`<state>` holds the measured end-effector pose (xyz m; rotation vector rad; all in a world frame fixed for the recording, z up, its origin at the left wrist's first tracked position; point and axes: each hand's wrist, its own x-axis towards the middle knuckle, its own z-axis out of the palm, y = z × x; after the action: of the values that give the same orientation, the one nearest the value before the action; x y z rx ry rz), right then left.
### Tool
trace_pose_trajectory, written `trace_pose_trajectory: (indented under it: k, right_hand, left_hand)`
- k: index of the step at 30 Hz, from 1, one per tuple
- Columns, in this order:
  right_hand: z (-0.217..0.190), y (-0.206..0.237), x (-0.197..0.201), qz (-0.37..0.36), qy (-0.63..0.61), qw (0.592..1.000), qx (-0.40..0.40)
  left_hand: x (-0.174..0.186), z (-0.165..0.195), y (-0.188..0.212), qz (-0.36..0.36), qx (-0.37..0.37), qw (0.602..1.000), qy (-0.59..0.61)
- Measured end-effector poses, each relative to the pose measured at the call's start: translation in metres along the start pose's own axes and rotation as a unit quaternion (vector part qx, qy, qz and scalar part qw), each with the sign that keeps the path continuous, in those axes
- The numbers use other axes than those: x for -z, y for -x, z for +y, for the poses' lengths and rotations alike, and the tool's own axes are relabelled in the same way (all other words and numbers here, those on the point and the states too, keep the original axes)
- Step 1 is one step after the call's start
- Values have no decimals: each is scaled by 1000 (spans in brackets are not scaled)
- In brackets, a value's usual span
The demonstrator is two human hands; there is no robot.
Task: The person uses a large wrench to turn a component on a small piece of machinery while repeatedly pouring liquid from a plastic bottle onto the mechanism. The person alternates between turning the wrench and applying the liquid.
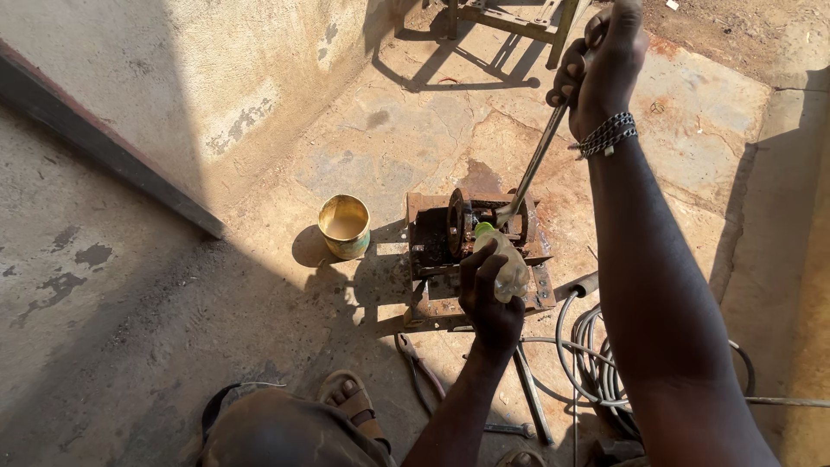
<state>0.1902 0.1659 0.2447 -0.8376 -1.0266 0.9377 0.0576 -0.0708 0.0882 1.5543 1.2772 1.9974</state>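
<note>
My left hand [488, 298] grips a small clear plastic bottle [506, 264] with a green top, tipped neck-first onto a rusty metal machine [437, 238] that sits on the concrete floor. My right hand [601, 65], with a chain bracelet on the wrist, is closed around the upper end of a long metal rod [534, 164]. The rod slants down into the top of the machine, right beside the bottle's green tip.
A yellow tin can [344, 225] stands left of the machine. Pliers [421, 372] and a metal bar lie near my sandalled foot [350, 402]. Coiled cable [596, 359] lies to the right. A dark steel beam [104, 143] runs along the wall; a metal frame [510, 17] stands behind.
</note>
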Motion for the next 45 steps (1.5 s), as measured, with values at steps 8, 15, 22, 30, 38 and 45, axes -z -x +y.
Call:
trace_pose_trajectory:
  k: [8,15,22,30,38,45]
  right_hand:
    - [-30,157,21,15,-89,990,109]
    - [-22,126,23,10,-42,989,144]
    - [10,-8,2,24,-8,1000,2]
    - [-22,144,26,-28,-41,990,130]
    - [-23,177,22,21,-20,984,175]
    - [-6,49,20,6,-36,991,132]
  left_hand:
    - [-1,1,0,-1,41,999,-23]
    - [5,-2,4,-29,39,999,2]
    - [7,-2,4,-40,8,999,-27]
    - [5,-3,2,-25,20,999,-22]
    - [9,-2,5,-32,0,999,-28]
    - [3,1,-4,-38,-41,998,-29]
